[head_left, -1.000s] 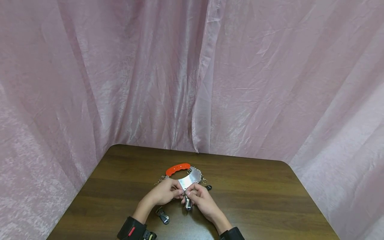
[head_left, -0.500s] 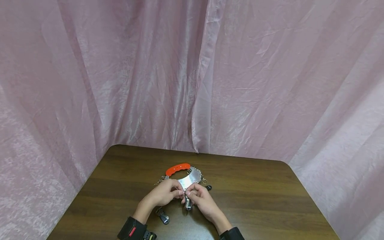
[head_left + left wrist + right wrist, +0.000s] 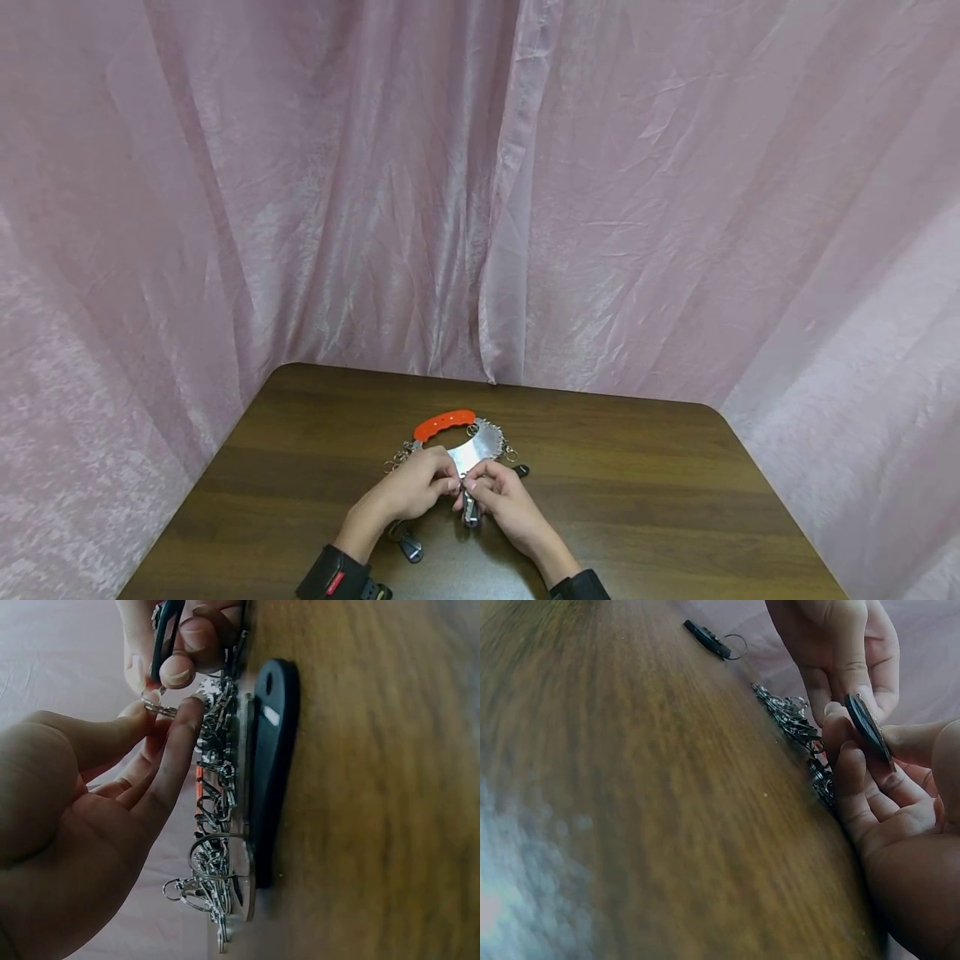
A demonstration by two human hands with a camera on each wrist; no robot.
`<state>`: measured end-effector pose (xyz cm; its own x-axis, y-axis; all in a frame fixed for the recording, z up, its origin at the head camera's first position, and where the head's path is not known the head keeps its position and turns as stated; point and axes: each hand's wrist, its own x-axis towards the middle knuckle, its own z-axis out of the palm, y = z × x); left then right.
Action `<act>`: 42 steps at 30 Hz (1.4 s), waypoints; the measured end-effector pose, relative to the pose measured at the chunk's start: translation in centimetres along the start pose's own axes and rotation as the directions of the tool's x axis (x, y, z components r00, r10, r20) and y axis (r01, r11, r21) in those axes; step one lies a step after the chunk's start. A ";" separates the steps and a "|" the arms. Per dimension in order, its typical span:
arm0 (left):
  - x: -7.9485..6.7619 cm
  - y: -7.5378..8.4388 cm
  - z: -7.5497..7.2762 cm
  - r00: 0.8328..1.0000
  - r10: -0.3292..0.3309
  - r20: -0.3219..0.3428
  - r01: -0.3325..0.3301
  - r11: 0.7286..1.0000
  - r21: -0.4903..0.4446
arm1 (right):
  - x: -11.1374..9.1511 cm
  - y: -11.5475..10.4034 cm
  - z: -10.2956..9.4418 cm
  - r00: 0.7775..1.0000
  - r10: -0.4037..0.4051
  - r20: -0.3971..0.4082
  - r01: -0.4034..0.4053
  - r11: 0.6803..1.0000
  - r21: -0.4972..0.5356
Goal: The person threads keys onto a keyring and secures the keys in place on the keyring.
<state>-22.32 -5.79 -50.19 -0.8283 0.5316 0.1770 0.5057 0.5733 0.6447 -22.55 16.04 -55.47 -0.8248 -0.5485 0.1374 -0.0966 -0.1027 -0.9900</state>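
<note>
In the head view my left hand (image 3: 411, 485) and right hand (image 3: 507, 505) meet fingertip to fingertip over the table. A black-and-silver piece shaped like a nail clipper (image 3: 470, 510) hangs between them; my right thumb and fingers grip it, as the right wrist view shows. Thumb and forefinger of my left hand pinch a small metal ring (image 3: 159, 709) at its end. Just beyond lies a ring-shaped key holder with an orange handle (image 3: 445, 424) and a silver plate (image 3: 474, 451) with a toothed edge. Several metal chains and rings (image 3: 216, 799) hang along that edge.
A second clipper-shaped piece (image 3: 410, 548) with a ring lies left of the hands, near my left wrist. Another black piece (image 3: 521, 471) lies right of the plate. Pink curtains (image 3: 420, 208) hang behind the far edge of the brown wooden table (image 3: 675, 500).
My left hand and wrist have shifted very slightly, with the fingertips still at the ring. The right hand stays in place, gripping the clipper-shaped piece.
</note>
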 end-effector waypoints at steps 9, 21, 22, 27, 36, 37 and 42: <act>0.1 -0.3 0.2 0.999 -0.039 0.001 0.039 0.998 -0.056 | 0.0 -0.1 0.0 1.000 0.009 -0.020 -0.009 1.000 0.016; -0.2 0.0 0.0 0.994 -0.101 0.040 0.107 0.963 -0.246 | 0.0 0.2 0.0 1.000 0.022 -0.014 -0.021 0.998 0.063; -0.2 0.0 0.1 0.994 -0.100 0.042 0.108 0.960 -0.257 | 0.0 0.2 0.0 1.000 0.018 -0.013 -0.017 0.998 0.068; -0.1 0.1 0.8 0.993 -0.115 0.022 0.117 0.954 -0.275 | -0.2 0.5 -0.4 1.000 0.012 0.002 -0.012 0.995 0.098; 0.1 0.0 1.2 0.996 -0.084 -0.002 0.082 0.976 -0.203 | -0.1 0.8 -0.8 1.000 -0.010 0.002 0.009 0.988 0.154; 0.2 0.1 1.3 0.997 -0.080 -0.008 0.077 0.978 -0.193 | -0.1 0.9 -0.9 1.000 -0.013 0.003 0.012 0.986 0.164; 0.4 0.2 1.3 0.998 -0.046 -0.032 0.041 0.989 -0.140 | -0.1 0.9 -1.0 1.000 -0.021 0.002 0.020 0.979 0.203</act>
<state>-22.23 -4.70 -50.96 -0.8581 0.4842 0.1708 0.4322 0.5016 0.7494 -23.09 16.81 -56.37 -0.8214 -0.5481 0.1579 0.0024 -0.2802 -0.9599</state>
